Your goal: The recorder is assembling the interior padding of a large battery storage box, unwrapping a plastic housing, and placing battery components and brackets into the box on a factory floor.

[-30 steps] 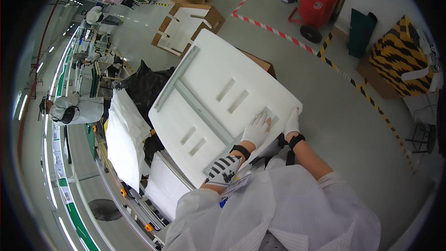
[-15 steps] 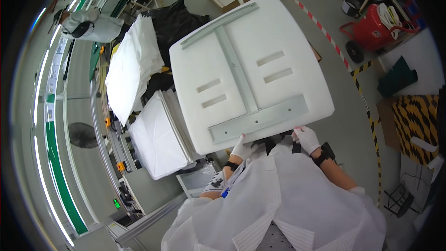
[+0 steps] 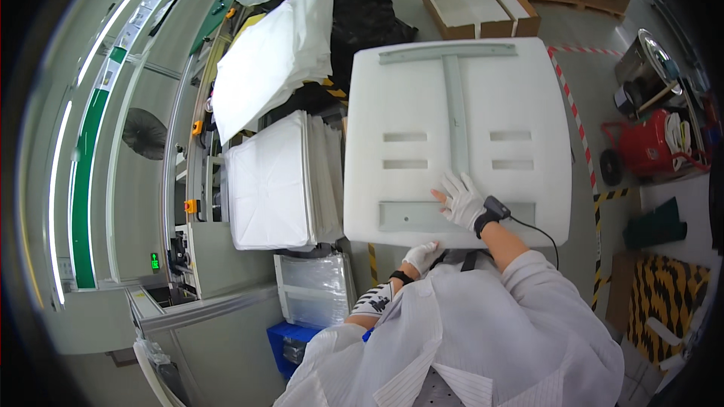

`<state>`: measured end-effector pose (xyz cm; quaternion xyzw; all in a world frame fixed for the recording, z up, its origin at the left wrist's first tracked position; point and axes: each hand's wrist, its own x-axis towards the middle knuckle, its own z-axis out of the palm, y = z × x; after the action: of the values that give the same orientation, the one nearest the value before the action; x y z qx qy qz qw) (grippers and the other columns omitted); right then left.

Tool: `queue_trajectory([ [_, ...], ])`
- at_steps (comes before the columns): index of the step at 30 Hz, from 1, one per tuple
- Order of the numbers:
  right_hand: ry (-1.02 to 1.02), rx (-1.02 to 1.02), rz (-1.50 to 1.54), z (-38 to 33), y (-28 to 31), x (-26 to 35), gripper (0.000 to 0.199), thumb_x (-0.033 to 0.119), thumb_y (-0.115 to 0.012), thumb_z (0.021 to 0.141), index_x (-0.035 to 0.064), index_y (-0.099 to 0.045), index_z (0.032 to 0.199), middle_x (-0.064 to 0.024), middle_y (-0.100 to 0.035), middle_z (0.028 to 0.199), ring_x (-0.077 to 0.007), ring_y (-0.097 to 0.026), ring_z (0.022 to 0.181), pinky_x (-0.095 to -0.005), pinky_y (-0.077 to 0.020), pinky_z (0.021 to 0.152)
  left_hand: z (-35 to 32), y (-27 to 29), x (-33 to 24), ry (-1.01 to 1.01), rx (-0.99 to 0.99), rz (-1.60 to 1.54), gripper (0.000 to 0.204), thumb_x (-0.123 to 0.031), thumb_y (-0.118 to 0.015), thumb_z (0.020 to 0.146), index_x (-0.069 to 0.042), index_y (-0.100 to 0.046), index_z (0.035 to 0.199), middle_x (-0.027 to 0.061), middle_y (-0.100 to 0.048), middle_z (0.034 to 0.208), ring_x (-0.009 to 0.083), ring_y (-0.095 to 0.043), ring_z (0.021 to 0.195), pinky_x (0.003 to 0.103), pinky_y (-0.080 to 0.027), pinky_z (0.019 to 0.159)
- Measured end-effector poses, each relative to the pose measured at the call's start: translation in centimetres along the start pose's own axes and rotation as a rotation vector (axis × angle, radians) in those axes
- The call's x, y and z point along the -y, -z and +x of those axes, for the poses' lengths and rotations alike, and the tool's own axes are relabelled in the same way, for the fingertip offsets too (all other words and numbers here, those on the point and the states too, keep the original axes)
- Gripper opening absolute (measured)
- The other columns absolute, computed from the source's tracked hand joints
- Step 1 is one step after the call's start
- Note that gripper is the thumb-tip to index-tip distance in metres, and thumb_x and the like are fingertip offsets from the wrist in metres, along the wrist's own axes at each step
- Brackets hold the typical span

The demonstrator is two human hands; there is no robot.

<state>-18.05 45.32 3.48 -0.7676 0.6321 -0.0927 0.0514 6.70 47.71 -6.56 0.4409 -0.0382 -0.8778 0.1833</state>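
Note:
A large white foam slab [image 3: 377, 105] with rounded corners lies in front of me. Set into it is a pale grey metal frame [image 3: 455, 98], I-shaped, with a thin far bar, a middle strip and a wide near plate. My right hand [image 3: 464, 202], in a white glove with a bare thumb, rests open over the near plate, fingers spread toward the middle strip. At the slab's near edge my left hand [image 3: 424, 258], also gloved, is closed on the rim; its undermost fingers are hidden. A black wrist device [image 3: 495, 211] with a cable sits on my right wrist.
To the left stand stacked white padded sheets [image 3: 268, 185] and a white bag-like pile [image 3: 275, 56] beside black plastic [image 3: 369, 19]. An open carton [image 3: 475, 4] lies beyond the slab. A red wheeled machine [image 3: 656, 139] stands right, past striped floor tape [image 3: 577, 117]. A blue bin [image 3: 283, 350] sits lower left.
My right hand has left the slab's near edge and moved onto the metal plate, opening out. My left hand stays at the edge. The view has turned, so the slab appears straighter and farther right.

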Motion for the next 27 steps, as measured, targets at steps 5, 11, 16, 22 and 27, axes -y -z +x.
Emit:
queue_trajectory([
  [5, -0.011, 0.068, 0.009, 0.2, 0.3, 0.0, 0.062, 0.050, -0.049, 0.085, 0.0187, -0.044, 0.137, -0.0162, -0.034, 0.144, -0.0288, -0.019, 0.139, -0.0502, -0.0118, 0.112, -7.4, -7.9, -6.8, 0.291, 0.082, 0.760, 0.037, -0.026, -0.050, 0.095, 0.000, -0.053, 0.120, 0.0141, -0.059, 0.116, 0.0214, -0.056, 0.106, 0.029, -0.044, 0.090],
  [11, -0.123, 0.117, -0.051, 2.0, 0.9, 2.3, 0.069, 0.053, -0.045, 0.087, 0.0085, -0.039, 0.139, -0.0175, -0.031, 0.145, -0.0308, -0.019, 0.139, -0.0473, -0.0143, 0.112, -11.5, -8.7, -19.5, -0.293, 0.013, 1.286, 0.039, -0.027, -0.053, 0.093, 0.000, -0.053, 0.121, 0.0085, -0.061, 0.111, 0.0151, -0.057, 0.102, 0.026, -0.045, 0.085],
  [16, -0.516, -0.104, -0.020, 3.7, -3.1, 5.9, 0.073, 0.049, -0.049, 0.085, -0.0013, -0.039, 0.137, -0.0213, -0.034, 0.143, -0.0363, -0.021, 0.138, -0.0489, -0.0176, 0.111, -11.6, -3.8, -29.0, -0.406, 0.002, 0.817, 0.039, -0.025, -0.052, 0.095, -0.004, -0.049, 0.127, 0.0109, -0.060, 0.119, 0.0230, -0.058, 0.110, 0.032, -0.047, 0.089],
  [22, -0.885, -0.265, -0.093, 9.1, -4.1, 12.2, 0.067, 0.036, -0.061, 0.080, -0.0035, -0.044, 0.132, -0.0221, -0.039, 0.139, -0.0378, -0.027, 0.135, -0.0509, -0.0220, 0.109, -8.8, 9.5, -38.7, -0.118, 0.161, 0.795, 0.029, -0.025, -0.055, 0.093, -0.006, -0.054, 0.114, 0.0065, -0.060, 0.111, 0.0147, -0.059, 0.096, 0.026, -0.049, 0.076],
  [27, -1.117, -0.229, -0.144, 10.0, -6.3, 17.5, 0.069, 0.037, -0.060, 0.081, -0.0044, -0.041, 0.133, -0.0213, -0.038, 0.140, -0.0372, -0.027, 0.134, -0.0482, -0.0245, 0.108, -8.1, 11.9, -42.1, 0.097, 0.215, 0.595, 0.027, -0.026, -0.055, 0.093, -0.007, -0.053, 0.113, 0.0072, -0.061, 0.111, 0.0164, -0.060, 0.094, 0.027, -0.050, 0.076],
])
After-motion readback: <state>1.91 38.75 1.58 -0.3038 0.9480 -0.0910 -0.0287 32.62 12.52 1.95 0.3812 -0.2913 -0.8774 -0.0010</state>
